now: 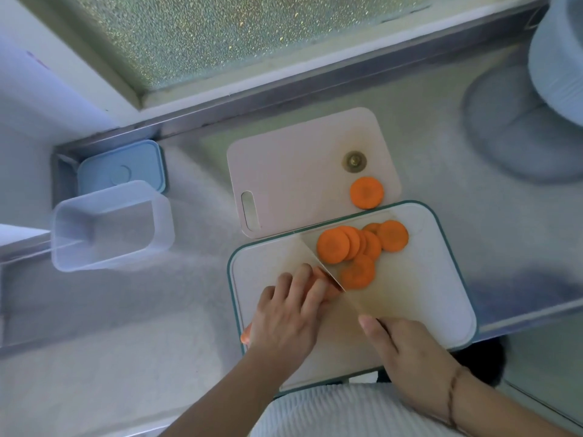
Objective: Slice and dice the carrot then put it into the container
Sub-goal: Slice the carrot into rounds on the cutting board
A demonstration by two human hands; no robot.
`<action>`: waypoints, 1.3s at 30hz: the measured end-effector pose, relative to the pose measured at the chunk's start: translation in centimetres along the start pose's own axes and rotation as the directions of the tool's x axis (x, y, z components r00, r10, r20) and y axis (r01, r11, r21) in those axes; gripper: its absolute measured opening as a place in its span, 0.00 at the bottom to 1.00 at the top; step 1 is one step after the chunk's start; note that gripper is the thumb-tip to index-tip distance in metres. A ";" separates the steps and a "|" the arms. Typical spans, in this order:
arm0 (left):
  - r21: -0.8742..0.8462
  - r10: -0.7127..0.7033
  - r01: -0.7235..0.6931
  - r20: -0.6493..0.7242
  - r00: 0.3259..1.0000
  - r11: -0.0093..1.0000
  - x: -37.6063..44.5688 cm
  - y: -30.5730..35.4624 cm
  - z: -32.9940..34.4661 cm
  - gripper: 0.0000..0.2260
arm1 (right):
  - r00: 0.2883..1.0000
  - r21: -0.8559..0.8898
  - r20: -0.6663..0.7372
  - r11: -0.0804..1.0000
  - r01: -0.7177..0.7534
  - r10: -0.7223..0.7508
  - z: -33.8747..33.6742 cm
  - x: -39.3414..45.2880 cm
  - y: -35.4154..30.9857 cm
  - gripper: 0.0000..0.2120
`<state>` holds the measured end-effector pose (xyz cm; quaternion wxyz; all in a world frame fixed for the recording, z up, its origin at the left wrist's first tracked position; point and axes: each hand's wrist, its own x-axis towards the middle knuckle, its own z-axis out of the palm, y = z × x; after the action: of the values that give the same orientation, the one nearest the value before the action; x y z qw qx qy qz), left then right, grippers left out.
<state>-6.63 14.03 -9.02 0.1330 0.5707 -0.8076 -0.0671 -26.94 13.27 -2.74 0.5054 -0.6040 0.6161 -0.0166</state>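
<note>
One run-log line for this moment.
left hand holds orange carrot | right hand grips cleaver, slicing | slices on white board | clear plastic container empty

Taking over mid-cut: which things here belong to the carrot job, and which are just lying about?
In the job: carrot, carrot slices, knife, white cutting board, clear container, left hand, right hand.

Lying about: pink board, blue lid.

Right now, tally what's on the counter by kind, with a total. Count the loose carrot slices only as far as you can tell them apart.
Cutting boards: 2, white with teal rim and pinkish
Clear container: 1
Blue lid: 1
Knife: 1
Uncut carrot: 1
Carrot slices: about 7, one apart, the rest overlapping
Carrot end piece: 1
Total: about 14
</note>
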 end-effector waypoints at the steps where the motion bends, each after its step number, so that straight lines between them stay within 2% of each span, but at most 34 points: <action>1: 0.001 0.002 -0.002 -0.003 1.000 1.000 0.0 0.0 0.0 0.11 | 1.000 0.014 -0.009 1.000 0.000 0.000 -0.4 -0.3 -0.2 0.49; 4: -0.011 0.005 -0.005 -0.015 1.000 1.000 -0.1 -0.1 0.1 0.11 | 0.999 0.045 -0.041 0.999 0.022 -0.020 -1.3 -1.4 -1.1 0.38; 5: -0.013 0.002 -0.002 -0.020 1.000 1.000 -0.1 -0.2 0.1 0.11 | 0.999 0.044 -0.038 0.999 0.030 -0.028 -1.4 -1.8 -1.5 0.38; 9: -0.032 0.005 -0.006 -0.028 1.000 0.999 0.0 -0.3 0.1 0.11 | 0.995 0.048 -0.100 0.999 0.000 0.005 -0.8 -3.3 -2.4 0.51; 17: -0.039 0.003 -0.003 -0.006 1.000 0.999 0.0 -0.4 0.1 0.12 | 0.995 0.018 -0.098 1.000 -0.001 0.003 -0.7 -3.5 -2.5 0.44; 20: -0.040 0.002 -0.003 -0.013 1.000 0.999 0.0 -0.3 0.1 0.13 | 0.994 0.024 -0.108 1.000 0.006 -0.003 -0.6 -3.6 -2.5 0.45; 24: -0.026 0.009 -0.009 -0.007 1.000 1.000 0.0 -0.3 0.3 0.13 | 0.999 0.017 -0.050 1.000 -0.015 0.015 -0.6 -3.1 -2.2 0.49; 27: -0.022 0.010 -0.010 -0.002 1.000 1.000 0.0 -0.3 0.4 0.13 | 1.000 0.019 -0.004 1.000 -0.004 0.004 -0.5 -2.1 -2.8 0.44; 31: -0.013 0.009 -0.009 0.019 1.000 1.000 0.2 -0.6 0.4 0.14 | 0.998 -0.009 -0.049 0.999 0.034 -0.035 0.1 0.6 -4.5 0.33; 34: -0.007 0.015 -0.015 0.024 1.000 1.000 0.2 -0.7 0.3 0.14 | 0.998 -0.002 -0.042 0.998 0.056 -0.056 0.4 0.3 -3.7 0.38; 37: -0.007 0.026 -0.026 0.015 1.000 1.000 0.3 -0.7 0.3 0.13 | 1.000 0.031 -0.012 0.999 -0.021 0.021 0.1 -2.6 -1.8 0.47; 39: -0.013 0.025 -0.024 0.019 1.000 1.000 0.2 -0.6 0.2 0.13 | 0.999 0.013 0.019 0.999 -0.045 0.045 -0.1 -3.0 -1.4 0.42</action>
<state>-6.22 13.60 -9.38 0.1297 0.5592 -0.8153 -0.0760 -26.74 15.10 0.03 0.5153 -0.5869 0.6245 -0.0036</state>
